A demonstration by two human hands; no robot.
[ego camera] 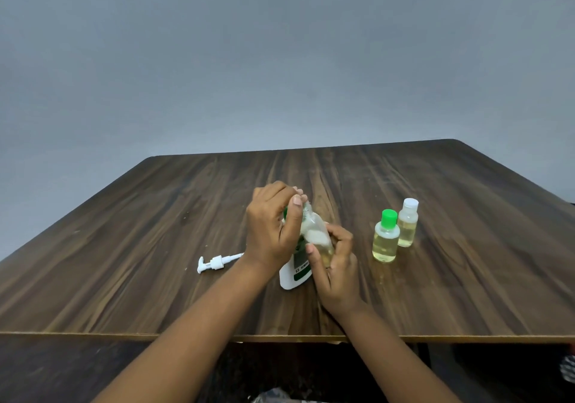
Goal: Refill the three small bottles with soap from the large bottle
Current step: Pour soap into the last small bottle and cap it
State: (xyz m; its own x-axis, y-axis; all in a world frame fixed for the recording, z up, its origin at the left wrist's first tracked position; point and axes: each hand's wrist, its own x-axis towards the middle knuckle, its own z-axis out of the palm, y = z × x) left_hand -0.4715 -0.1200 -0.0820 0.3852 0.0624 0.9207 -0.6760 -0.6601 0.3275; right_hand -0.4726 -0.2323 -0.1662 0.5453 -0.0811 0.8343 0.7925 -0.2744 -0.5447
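My right hand (337, 259) grips a small clear bottle (314, 231), tilted with its neck toward the upper left and a little yellowish soap in it. My left hand (273, 225) pinches the top of that bottle at its neck; whatever sits on the neck is hidden by the fingers. Behind both hands stands the large white bottle (295, 273) with a green label, mostly hidden. To the right stand two small bottles holding yellow soap: one with a green cap (385, 237), one with a white cap (408, 223).
The large bottle's white pump head (214, 262) lies on the dark wooden table (155, 231) to the left of my hands. The table's front edge runs below my forearms. A grey wall rises behind the table.
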